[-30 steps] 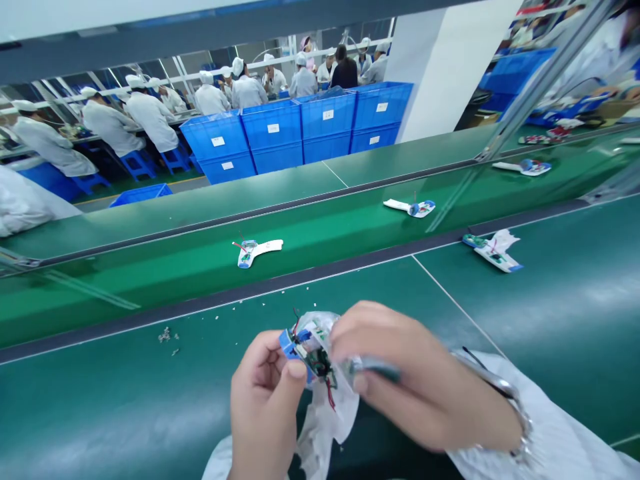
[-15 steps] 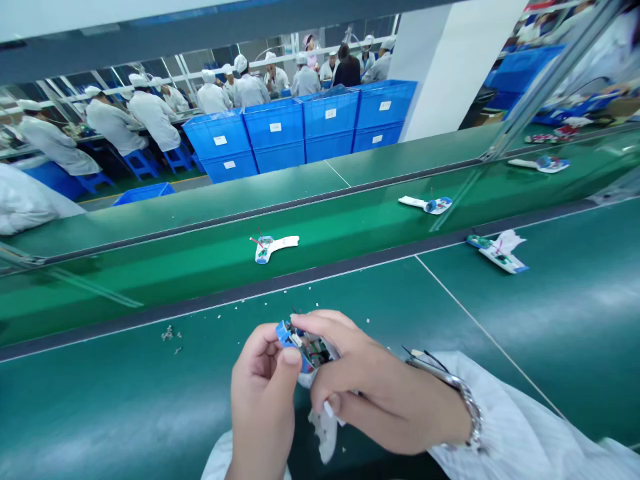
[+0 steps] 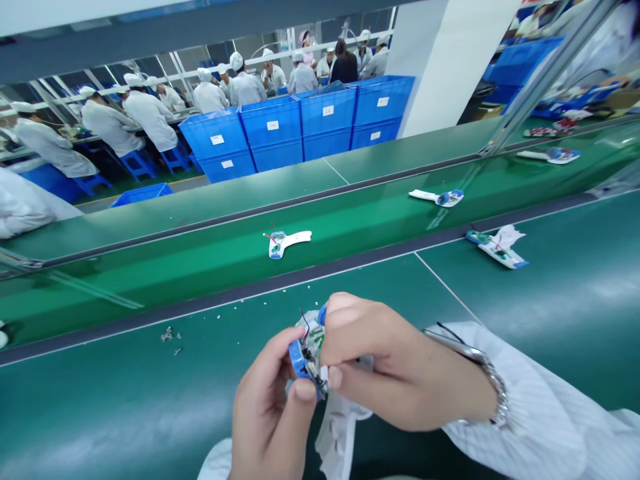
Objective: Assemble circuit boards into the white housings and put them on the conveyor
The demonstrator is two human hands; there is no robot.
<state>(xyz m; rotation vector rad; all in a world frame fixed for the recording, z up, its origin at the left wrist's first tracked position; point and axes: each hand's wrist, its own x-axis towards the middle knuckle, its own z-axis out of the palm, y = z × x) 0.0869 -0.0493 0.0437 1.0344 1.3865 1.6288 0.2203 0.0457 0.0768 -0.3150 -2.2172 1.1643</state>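
Observation:
A blue and white device [image 3: 301, 360] with exposed green circuitry and a thin dark wire is held low in the middle of the view. My left hand [image 3: 273, 407] grips its blue end between thumb and fingers. My right hand [image 3: 385, 360] is closed at the device's right side, thumb and fingers pinched on a small white piece [image 3: 324, 375]. A white shell part [image 3: 337, 437] hangs below the hands. The right fingers hide part of the circuitry.
Similar opened devices lie on the green conveyor [image 3: 210, 263]. Another device [image 3: 503, 253] rests on the right of the bench. Small screws [image 3: 170, 335] lie left of the hands. Blue bins [image 3: 273, 127] and several people in white are beyond; a metal post stands right.
My right hand has moved slightly right and now pinches beside the circuitry. The held device has tilted and more of the white shell shows. The conveyor's devices have shifted right.

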